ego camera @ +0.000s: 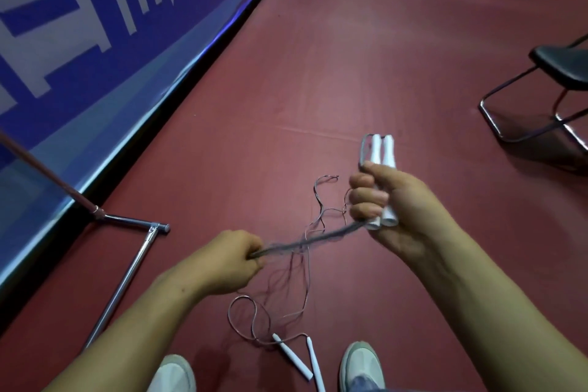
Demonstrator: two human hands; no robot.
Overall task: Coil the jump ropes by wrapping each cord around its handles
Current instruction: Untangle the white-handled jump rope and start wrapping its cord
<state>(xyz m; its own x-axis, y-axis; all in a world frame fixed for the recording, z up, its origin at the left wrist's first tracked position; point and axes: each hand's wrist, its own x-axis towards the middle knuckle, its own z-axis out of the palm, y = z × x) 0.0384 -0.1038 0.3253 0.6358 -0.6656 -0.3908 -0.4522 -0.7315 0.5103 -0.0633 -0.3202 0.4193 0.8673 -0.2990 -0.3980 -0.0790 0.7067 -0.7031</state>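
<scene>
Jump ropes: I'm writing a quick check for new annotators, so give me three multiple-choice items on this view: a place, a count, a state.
1. Where do the loose handles lie?
A. on the floor between the shoes
B. in the left hand
C. in the right hand

2. How many held handles does the right hand grip?
A. one
B. two
C. four

3. The cord from the held handles is:
A. fully wound
B. cut in two
C. running to the left hand

Key: 1 A, they lie by the feet; 2 B, two white handles stand side by side in the fist; 3 C, the left hand pinches it.
</scene>
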